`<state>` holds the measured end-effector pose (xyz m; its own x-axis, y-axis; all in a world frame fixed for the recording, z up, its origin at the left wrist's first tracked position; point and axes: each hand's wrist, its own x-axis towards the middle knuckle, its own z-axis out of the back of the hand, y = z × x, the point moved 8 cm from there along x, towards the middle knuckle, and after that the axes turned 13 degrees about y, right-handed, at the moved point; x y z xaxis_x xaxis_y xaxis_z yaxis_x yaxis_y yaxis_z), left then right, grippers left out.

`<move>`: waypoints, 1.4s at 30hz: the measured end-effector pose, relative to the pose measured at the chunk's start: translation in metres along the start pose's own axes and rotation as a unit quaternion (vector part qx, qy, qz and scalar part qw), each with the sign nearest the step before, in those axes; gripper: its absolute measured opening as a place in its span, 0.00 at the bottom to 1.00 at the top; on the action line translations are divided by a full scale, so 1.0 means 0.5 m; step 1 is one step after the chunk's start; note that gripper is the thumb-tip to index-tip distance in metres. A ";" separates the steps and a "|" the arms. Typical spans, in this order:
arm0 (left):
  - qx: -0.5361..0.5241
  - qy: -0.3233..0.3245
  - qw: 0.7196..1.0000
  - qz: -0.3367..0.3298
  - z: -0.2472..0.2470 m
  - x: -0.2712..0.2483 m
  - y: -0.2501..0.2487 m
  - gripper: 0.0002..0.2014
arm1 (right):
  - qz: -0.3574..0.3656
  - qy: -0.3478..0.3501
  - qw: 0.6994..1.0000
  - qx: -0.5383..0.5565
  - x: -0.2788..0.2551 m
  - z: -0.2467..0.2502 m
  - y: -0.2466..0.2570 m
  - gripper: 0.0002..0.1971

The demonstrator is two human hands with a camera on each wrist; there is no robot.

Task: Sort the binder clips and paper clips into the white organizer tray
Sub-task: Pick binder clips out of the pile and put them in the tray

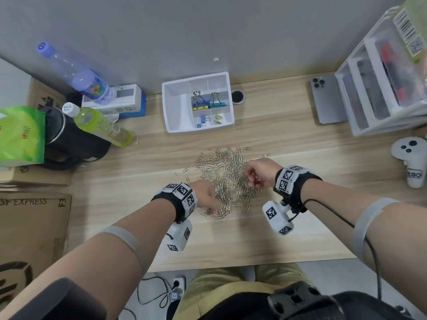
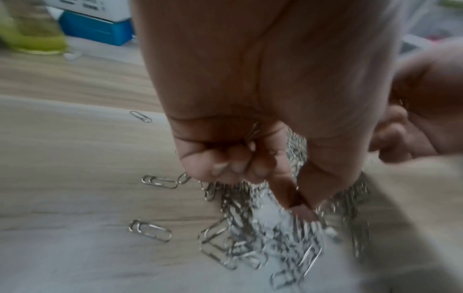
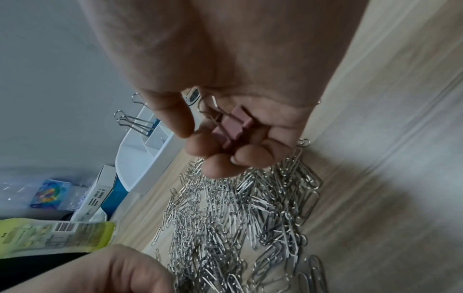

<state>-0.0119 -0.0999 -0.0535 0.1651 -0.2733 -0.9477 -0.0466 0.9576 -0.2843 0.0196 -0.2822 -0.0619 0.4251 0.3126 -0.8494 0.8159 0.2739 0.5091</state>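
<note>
A heap of silver paper clips (image 1: 226, 179) lies in the middle of the wooden desk. My left hand (image 1: 209, 205) digs into its near left edge. In the left wrist view its thumb and index finger pinch down into the paper clips (image 2: 275, 228), and its other fingers curl over a clip in the palm. My right hand (image 1: 255, 176) hovers over the heap's right side, fingers curled round pink binder clips (image 3: 233, 126). The white organizer tray (image 1: 176, 112) stands behind the heap. Its right compartments hold large binder clips (image 1: 199, 103) and small ones (image 1: 202, 121).
On the left stand a green bottle (image 1: 104, 125), a clear bottle (image 1: 76, 72), a black bag (image 1: 69, 139) and cardboard boxes (image 1: 32, 227). A phone (image 1: 328, 100), a clear drawer unit (image 1: 381, 88) and a white controller (image 1: 411, 160) are on the right.
</note>
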 end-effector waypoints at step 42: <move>-0.313 -0.168 0.934 -0.044 0.319 -0.066 0.043 0.04 | 0.130 -0.022 0.972 0.196 0.042 0.049 0.340 0.06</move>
<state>0.1388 -0.0557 -0.0050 0.4903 -0.2035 -0.8475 -0.5670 0.6639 -0.4875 0.1769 -0.2511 0.0034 0.6459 0.2840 -0.7087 0.7618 -0.1784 0.6228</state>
